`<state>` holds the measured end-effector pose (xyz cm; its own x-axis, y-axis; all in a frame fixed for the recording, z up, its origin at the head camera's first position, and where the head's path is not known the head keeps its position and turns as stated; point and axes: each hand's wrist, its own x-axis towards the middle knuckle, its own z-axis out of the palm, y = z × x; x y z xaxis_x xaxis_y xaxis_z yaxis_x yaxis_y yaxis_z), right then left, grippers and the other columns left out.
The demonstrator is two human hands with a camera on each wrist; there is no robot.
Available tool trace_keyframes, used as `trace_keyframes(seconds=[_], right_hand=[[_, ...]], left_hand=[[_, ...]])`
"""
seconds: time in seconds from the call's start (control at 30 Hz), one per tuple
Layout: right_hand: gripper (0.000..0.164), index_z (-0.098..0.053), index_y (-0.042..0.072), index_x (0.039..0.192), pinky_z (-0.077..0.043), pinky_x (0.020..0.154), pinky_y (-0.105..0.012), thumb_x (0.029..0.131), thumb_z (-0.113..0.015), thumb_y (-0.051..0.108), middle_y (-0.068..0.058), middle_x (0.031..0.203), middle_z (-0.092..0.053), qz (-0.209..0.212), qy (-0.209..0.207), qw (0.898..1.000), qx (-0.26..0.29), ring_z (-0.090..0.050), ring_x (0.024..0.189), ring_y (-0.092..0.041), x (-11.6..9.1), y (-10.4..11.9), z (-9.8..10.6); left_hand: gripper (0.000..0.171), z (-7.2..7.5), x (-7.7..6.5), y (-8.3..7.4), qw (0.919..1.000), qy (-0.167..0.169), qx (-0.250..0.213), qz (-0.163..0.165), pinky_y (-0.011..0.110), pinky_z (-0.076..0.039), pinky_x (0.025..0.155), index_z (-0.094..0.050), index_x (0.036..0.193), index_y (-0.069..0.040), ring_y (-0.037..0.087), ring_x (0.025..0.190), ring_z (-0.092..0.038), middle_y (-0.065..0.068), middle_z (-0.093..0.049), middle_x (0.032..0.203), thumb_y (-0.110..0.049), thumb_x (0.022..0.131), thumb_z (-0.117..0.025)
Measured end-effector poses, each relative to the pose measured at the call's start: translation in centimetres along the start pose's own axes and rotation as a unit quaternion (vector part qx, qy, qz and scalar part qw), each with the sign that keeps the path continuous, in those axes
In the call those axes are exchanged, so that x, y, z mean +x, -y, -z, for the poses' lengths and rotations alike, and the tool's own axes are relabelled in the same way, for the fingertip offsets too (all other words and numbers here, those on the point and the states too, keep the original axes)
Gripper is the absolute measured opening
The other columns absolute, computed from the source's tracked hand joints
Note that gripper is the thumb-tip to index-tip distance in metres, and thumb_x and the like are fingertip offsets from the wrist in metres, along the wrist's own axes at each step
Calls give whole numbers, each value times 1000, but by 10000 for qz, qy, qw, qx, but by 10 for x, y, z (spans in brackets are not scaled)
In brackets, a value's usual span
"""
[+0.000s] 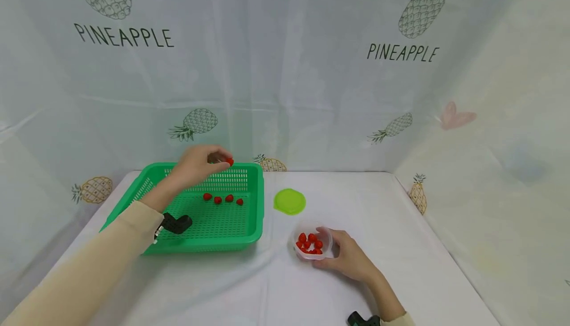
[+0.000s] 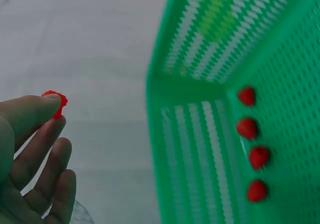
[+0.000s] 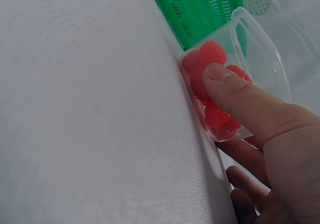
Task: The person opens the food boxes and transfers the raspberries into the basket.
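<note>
My left hand (image 1: 199, 163) pinches a red raspberry (image 2: 56, 102) between thumb and fingertips, above the far rim of the green basket (image 1: 257, 207). Several more raspberries (image 2: 247, 128) lie in a row on the basket floor. My right hand (image 1: 349, 256) grips a small clear plastic container (image 3: 260, 41) on the table, thumb on the near side and fingers round the other. Several raspberries (image 3: 212, 52) are inside that container, partly covered by the thumb in the right wrist view.
A lime-green lid (image 1: 289, 202) lies flat on the white table (image 1: 356, 202), between basket and container. Behind the table hangs a pale curtain (image 1: 285, 69) with pineapple prints. A black wrist strap (image 1: 177, 223) on the left arm passes over the basket.
</note>
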<state>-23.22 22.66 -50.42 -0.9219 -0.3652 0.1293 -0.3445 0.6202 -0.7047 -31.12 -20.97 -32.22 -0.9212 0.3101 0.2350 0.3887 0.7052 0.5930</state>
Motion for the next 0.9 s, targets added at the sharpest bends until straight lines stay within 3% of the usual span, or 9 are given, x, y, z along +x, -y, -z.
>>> trace_keyframes(seconds=[0.2, 0.5, 0.73, 0.9], right_hand=[[80, -64, 19, 145, -48, 111, -51, 77, -94, 50, 8, 137, -64, -57, -7, 10000, 21, -54, 130, -21, 0, 2, 0], [81, -64, 19, 145, -48, 111, -51, 77, -95, 48, 7, 136, -64, -123, -7, 9999, 22, -54, 130, -22, -1, 4, 1], [80, -64, 20, 144, -47, 112, -56, 76, -95, 48, 7, 136, -65, -155, -17, 9999, 66, -54, 131, -22, -1, 3, 1], [80, -64, 20, 145, -47, 112, -55, 76, -95, 48, 7, 135, -65, -175, -25, 9998, 66, -54, 130, -22, -1, 2, 1]], left_hand=[[24, 8, 3, 38, 9989, 78, 410, 197, 56, -55, 94, -75, 124, -9, 35, 110, -70, 13, -76, 117, -19, 102, -73], [20, 12, 5, 79, 9963, 230, 761, 336, 58, -56, 90, -77, 117, -4, 39, 106, -70, 16, -77, 111, -15, 100, -76], [15, 8, 5, 105, 9877, 869, 1269, 294, 56, -58, 86, -78, 110, -3, 37, 101, -71, 14, -77, 106, -12, 98, -77], [12, 4, 8, 118, 9820, 1272, 1345, 379, 53, -59, 84, -78, 108, -6, 33, 98, -71, 10, -76, 104, -12, 99, -74]])
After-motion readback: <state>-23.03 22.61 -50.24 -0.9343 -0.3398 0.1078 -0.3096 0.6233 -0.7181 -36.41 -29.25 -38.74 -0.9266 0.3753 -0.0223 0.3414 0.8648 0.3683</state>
